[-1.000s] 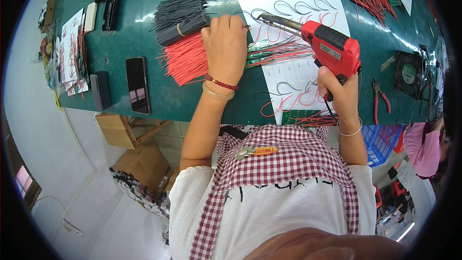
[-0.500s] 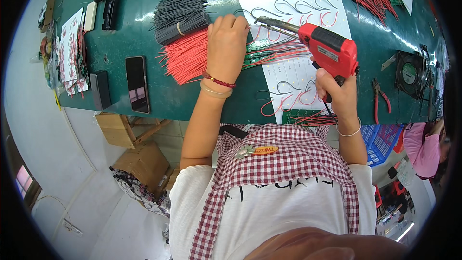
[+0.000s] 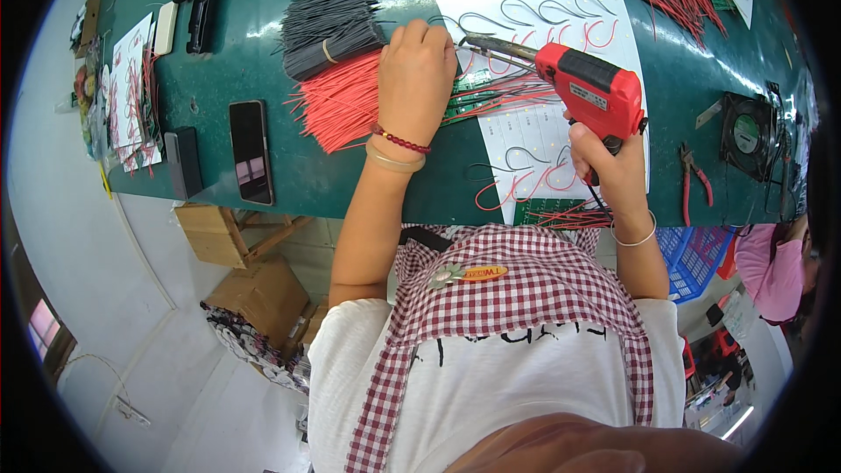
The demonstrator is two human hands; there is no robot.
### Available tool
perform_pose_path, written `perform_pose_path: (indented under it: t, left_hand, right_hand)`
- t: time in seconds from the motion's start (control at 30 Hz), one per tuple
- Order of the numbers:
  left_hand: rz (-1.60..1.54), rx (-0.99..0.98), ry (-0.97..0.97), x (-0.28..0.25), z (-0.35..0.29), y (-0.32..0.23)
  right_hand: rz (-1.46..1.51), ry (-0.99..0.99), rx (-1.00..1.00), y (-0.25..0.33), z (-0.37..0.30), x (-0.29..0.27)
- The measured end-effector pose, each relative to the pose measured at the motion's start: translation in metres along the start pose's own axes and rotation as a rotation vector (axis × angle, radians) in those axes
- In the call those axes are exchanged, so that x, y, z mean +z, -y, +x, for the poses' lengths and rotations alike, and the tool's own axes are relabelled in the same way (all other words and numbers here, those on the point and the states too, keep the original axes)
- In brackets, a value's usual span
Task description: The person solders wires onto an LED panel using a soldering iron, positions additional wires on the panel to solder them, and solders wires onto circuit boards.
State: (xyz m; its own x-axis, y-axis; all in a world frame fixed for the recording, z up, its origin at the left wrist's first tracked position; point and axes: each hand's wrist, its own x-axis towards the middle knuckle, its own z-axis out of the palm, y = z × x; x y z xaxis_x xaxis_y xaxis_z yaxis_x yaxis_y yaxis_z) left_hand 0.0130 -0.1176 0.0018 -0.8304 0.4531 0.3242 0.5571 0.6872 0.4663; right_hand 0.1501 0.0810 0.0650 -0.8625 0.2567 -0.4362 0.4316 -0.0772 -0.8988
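My right hand (image 3: 609, 162) is wrapped round the grip of a red and black soldering gun (image 3: 591, 83). The gun's thin tip points left and ends close beside the fingertips of my left hand (image 3: 413, 79). Those fingers are pinched together at the left edge of a white circuit board sheet (image 3: 539, 0); what lies between them is too small and hidden to make out. Looped black and red wires stand along the sheet. Left of that hand lie a bundle of black wires (image 3: 328, 26) and a bundle of red wires (image 3: 337, 105).
A phone (image 3: 251, 153) and a dark box (image 3: 182, 162) lie on the green table (image 3: 324, 188) at left. Pliers (image 3: 692, 184) and a small fan (image 3: 745, 134) are at right. More red wires (image 3: 670, 0) lie on green boards at the far right. A blue basket (image 3: 692, 258) stands below.
The soldering gun has shifted slightly left and down with my right hand, its tip now nearer my left fingertips. My left hand has barely moved.
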Motion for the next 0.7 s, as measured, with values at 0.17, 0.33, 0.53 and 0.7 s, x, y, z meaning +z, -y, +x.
perform_pose_path:
  t: [0.17,0.33,0.53,0.7]
  left_hand:
    - [-0.031,0.004,-0.004,0.001,0.001,0.000]
    - [-0.044,-0.007,0.002,0.001,0.002,0.000]
    - [-0.043,-0.004,0.005,0.002,0.002,-0.001]
    - [-0.043,-0.003,0.008,0.001,0.003,-0.002]
  right_hand:
    - [-0.021,0.007,0.008,-0.003,-0.002,0.000]
    - [0.001,0.028,0.015,0.000,-0.002,-0.001]
    - [0.087,-0.030,-0.050,0.011,-0.004,-0.003]
    - [0.119,-0.030,-0.082,0.014,-0.005,-0.004]
